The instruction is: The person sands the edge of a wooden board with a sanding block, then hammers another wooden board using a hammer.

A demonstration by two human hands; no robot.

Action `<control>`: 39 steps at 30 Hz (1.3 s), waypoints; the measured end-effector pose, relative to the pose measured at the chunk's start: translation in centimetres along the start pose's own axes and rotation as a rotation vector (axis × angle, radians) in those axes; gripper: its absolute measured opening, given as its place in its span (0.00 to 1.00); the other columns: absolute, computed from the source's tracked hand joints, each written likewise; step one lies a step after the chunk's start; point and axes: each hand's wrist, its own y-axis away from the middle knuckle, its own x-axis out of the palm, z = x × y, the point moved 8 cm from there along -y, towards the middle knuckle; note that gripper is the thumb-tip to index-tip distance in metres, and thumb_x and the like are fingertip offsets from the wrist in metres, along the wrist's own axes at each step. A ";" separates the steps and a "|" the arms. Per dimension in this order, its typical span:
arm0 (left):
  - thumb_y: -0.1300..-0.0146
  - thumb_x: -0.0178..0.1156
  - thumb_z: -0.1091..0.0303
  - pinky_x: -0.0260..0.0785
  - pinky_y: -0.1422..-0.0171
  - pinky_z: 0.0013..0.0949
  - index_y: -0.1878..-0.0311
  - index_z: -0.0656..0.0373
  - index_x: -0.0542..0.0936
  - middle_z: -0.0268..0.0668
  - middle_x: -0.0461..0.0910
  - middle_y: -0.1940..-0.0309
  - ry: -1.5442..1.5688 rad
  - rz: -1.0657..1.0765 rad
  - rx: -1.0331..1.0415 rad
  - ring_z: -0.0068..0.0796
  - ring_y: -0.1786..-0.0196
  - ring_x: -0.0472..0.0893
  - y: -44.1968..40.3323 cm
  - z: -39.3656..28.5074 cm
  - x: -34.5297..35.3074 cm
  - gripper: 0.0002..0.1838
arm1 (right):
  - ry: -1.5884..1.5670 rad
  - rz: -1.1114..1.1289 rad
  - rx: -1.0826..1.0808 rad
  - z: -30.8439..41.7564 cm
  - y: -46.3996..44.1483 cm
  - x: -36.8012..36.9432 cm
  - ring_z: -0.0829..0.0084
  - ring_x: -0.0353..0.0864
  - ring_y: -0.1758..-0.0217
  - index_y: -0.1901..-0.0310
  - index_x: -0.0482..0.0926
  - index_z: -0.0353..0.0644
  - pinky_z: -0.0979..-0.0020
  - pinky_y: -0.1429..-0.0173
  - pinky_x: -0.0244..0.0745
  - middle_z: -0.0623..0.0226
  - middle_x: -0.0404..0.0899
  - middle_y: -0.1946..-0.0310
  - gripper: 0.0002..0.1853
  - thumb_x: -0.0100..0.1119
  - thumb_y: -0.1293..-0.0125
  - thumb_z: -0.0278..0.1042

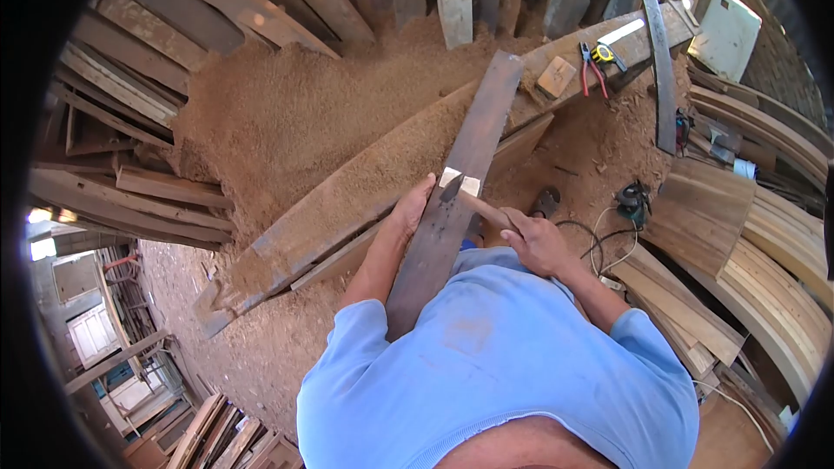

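Observation:
A long dark plank (479,135) lies across the sawdust-covered beam and runs back to my body. My left hand (415,202) rests at the plank's left edge, its fingers pressed against the side. In my right hand (532,241) is the wooden handle of a hammer-like tool (486,210), whose dark pointed head is over the plank. A small pale block (470,184) sits at the tool's head, on the plank; whether it is separate from the tool is hard to tell.
The thick beam (347,181) carries a wood block (556,76), red pliers (592,69) and a yellow tape measure (602,53). A curved dark strip (658,52) crosses its far end. A corded power tool (633,201) lies on the ground at right, near stacked curved boards (773,295).

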 end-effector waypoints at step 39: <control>0.26 0.30 0.33 0.74 0.40 0.37 0.39 0.69 0.75 0.47 0.84 0.49 -0.075 -0.039 0.016 0.38 0.51 0.84 1.5 -0.6 1.4 0.44 | -0.142 -0.180 0.007 1.0 -0.5 -0.3 0.38 0.80 0.66 0.61 0.71 0.35 0.47 0.60 0.74 0.40 0.79 0.73 0.17 0.57 0.31 0.44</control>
